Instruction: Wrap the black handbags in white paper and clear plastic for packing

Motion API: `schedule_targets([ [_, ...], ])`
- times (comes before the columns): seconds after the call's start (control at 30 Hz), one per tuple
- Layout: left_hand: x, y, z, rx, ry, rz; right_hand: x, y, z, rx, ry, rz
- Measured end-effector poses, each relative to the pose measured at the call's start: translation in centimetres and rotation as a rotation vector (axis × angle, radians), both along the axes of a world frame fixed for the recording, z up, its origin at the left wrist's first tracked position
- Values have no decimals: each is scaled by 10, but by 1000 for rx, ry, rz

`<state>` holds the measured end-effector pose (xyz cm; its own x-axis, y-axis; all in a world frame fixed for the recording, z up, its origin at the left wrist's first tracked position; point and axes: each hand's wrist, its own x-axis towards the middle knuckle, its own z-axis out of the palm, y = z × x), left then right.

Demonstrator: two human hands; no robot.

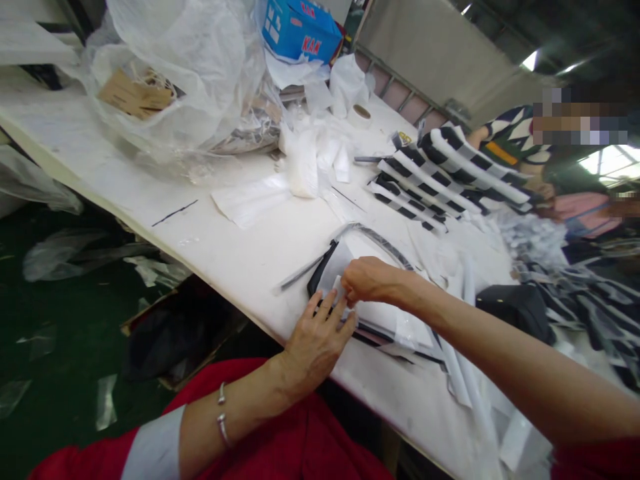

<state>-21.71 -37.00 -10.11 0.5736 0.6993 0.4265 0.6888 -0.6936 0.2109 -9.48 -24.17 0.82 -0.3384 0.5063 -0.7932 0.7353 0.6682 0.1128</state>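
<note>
A black-edged bag [373, 330] lies on the table under a white sheet [340, 260], its strap [383, 240] wrapped in clear film and arching along the far side. My left hand [317, 340] rests on the bag's near edge with fingers spread. Just beyond those fingertips, my right hand [367, 279] is closed in a fist against the white sheet. A small white strip [337, 288] shows between the two hands. Whatever the right fingers pinch is hidden.
Clear plastic bags [190, 87] and a blue box [300, 30] stand on the white table [225, 260] at the back left. Checkered black-and-white pieces [445, 170] are stacked at the right, near another person [520, 137]. A tape roll [360, 115] lies behind.
</note>
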Motion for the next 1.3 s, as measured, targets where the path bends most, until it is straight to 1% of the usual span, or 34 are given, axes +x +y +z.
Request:
schedule_targets([
  [0.1,1,0,-1,-1,-1,6,-6,0,-2,44,-28,150],
  [0.17,1,0,-3,-9,-5,9,0,4,-7,117,-5,188],
  [0.2,1,-1,-3,-14,-4,6,6,7,-10,157,14,183],
  [0.3,1,-1,-4,-21,1,-6,32,20,-12,296,42,93],
  [0.37,0,0,-4,-14,1,-10,50,26,-6,444,28,-10],
  [0.43,0,0,-5,-2,-4,-12,63,26,-1,575,97,-128],
  [0.5,0,0,-5,12,-12,-12,69,17,-3,618,294,-225],
  [0.53,0,1,-5,18,-16,-10,69,10,-9,607,409,-255],
  [0.6,1,1,-5,24,-21,-5,66,-6,-30,563,584,-288],
  [0.63,1,1,-6,25,-24,-4,64,-14,-42,548,627,-303],
  [0.7,1,2,-7,25,-25,-7,59,-26,-67,543,662,-363],
  [0.77,0,2,-7,29,-19,-16,56,-31,-83,557,675,-406],
  [0.83,-2,2,-6,33,-9,-19,55,-32,-84,578,684,-415],
  [0.93,-4,3,-6,41,-6,-13,60,-37,-67,614,712,-419],
  [1.0,-4,3,-8,50,-10,-15,69,-49,-54,638,739,-425],
  [1.07,-3,4,-12,62,-22,-17,82,-68,-48,667,746,-439],
  [1.13,-2,5,-15,71,-39,-17,95,-88,-53,714,716,-470],
  [1.2,-1,5,-16,77,-49,-16,106,-103,-65,759,671,-513],
  [1.3,-1,5,-13,86,-29,-17,112,-112,-81,777,653,-553],
])
